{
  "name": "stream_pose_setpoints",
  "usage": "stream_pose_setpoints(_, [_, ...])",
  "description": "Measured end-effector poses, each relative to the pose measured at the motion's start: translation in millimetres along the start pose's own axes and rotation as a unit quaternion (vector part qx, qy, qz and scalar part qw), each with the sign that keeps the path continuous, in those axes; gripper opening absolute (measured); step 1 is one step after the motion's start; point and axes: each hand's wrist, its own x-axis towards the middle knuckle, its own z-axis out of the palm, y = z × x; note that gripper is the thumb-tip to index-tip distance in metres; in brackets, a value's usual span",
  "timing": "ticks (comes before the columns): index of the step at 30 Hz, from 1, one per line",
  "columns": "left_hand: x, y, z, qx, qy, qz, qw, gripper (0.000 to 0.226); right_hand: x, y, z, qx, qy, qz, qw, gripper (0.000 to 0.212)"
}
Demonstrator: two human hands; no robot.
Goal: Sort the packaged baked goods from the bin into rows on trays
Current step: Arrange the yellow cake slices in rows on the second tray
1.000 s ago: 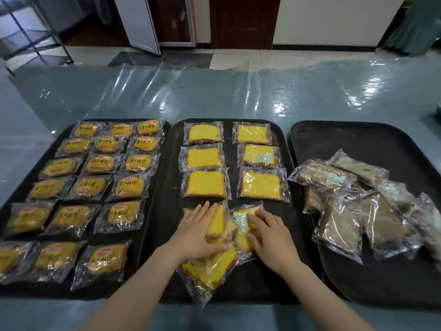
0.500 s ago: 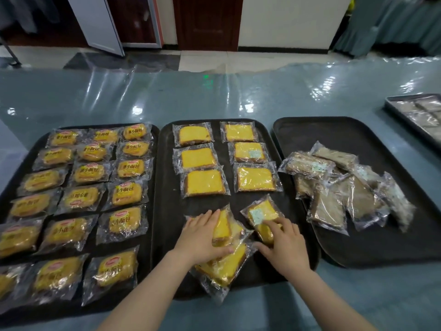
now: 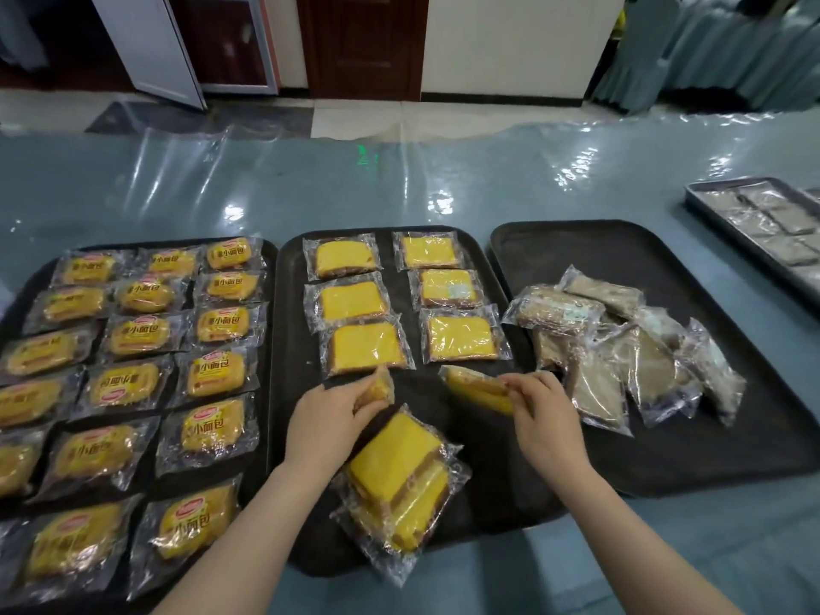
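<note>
Each grip pinches a cake, left (image 3: 330, 412) and right (image 3: 539, 403), with our row slots just ahead of both.

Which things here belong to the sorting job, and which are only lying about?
Job:
- left hand, gripping one cake slice
- right hand, gripping another slice
- stacked slices
- middle tray
- brown packs heaped on the right tray
- left tray's bun rows

Lying about:
- metal tray
- door
</note>
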Motion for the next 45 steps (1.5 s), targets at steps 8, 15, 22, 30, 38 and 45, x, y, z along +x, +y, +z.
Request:
stream_pose_setpoints(8, [9.2, -4.4, 46.1, 0.112, -0.191, 0.025, 0.975, 0.075, 39.5, 4.6, 3.8, 0.103, -0.022, 0.071, 0.992, 0.024])
stream_pose_setpoints(15, [-4.6, -4.9, 59.6, 0.132, -0.23, 0.019, 0.964, 0.077, 49.3, 25.1, 37.1, -0.191, -0.098, -0.093, 0.972, 0.062])
stream_pose_setpoints(22, [0.1, 0.6, 52.3, 0.106, -0.219, 0.012, 0.97, 0.069, 44.4, 51.2, 49.0, -0.163, -0.236, -0.154, 0.946, 0.051])
stream_pose_setpoints(30, [40.1, 11.7, 58.3, 0.162, -0.113, -0.038, 0.98, 0.07, 68.3, 41.5, 48.7, -0.13, -0.215, -0.147, 0.957, 0.058])
stream_pose_setpoints(38, [47.0, -3.9, 70.7, 0.211, -0.157, -0.103, 0.959, 0.084, 94.9, 37.5, 67.2, -0.224, -0.25, -0.121, 0.934, 0.063])
stream_pose_setpoints(45, [49.4, -4.4, 68.5, 0.198, -0.176, -0.112, 0.958, 0.083, 104.9, 35.2, 74.5, -0.227, -0.25, -0.137, 0.931, 0.061])
